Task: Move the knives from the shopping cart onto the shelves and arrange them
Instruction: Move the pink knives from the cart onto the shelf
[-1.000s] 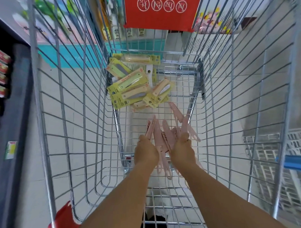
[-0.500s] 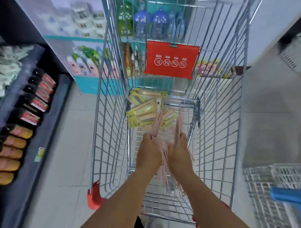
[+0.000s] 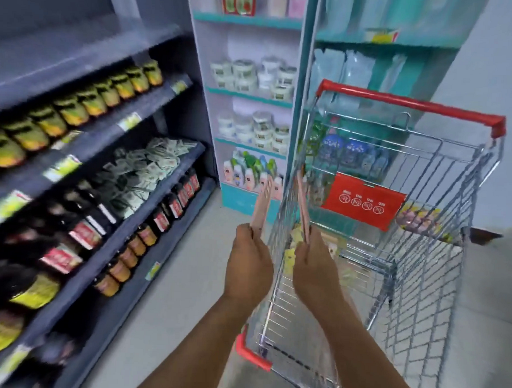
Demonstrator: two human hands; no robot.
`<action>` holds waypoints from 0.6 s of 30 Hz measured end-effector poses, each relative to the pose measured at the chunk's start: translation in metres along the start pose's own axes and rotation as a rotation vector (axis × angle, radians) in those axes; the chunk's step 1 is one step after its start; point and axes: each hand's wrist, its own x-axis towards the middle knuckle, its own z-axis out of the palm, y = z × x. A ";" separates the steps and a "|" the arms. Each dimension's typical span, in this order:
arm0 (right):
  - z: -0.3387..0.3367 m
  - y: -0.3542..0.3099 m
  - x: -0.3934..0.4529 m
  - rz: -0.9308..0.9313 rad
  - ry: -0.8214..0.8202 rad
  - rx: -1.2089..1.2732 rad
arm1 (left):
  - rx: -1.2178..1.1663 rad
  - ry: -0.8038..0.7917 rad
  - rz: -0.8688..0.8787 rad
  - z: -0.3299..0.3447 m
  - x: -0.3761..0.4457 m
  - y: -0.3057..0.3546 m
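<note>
My left hand (image 3: 251, 262) is closed around a bundle of pink knives (image 3: 263, 204) that stands upright above it, just left of the cart's side. Over the cart's left rim, my right hand (image 3: 314, 262) grips a second bundle of pink knives (image 3: 303, 208), also pointing up. The wire shopping cart (image 3: 414, 275) with red trim stands to the right. Several yellow-packaged knives (image 3: 293, 254) lie on its bottom, seen through the wires. The view is blurred by motion.
Dark grey shelves (image 3: 137, 227) on the left carry rows of bottles (image 3: 82, 231), yellow-labelled pouches and small white sachets (image 3: 139, 172). A white and teal shelf unit (image 3: 252, 92) with tubs and bottles stands ahead. Pale floor (image 3: 188, 278) lies between shelves and cart.
Both hands have lifted out of the cart holding the pink knives, which now point upward. My view has swung up and left towards the shelves.
</note>
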 end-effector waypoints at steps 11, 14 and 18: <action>0.121 -0.211 -0.027 -0.374 -0.121 -0.066 | -0.009 0.323 0.192 -0.243 0.045 -0.031; 0.166 -0.265 -0.045 -0.454 -0.152 -0.043 | -0.007 0.382 0.195 -0.313 0.049 -0.050; 0.221 -0.330 -0.071 -0.542 -0.203 -0.041 | 0.024 0.476 0.218 -0.397 0.052 -0.074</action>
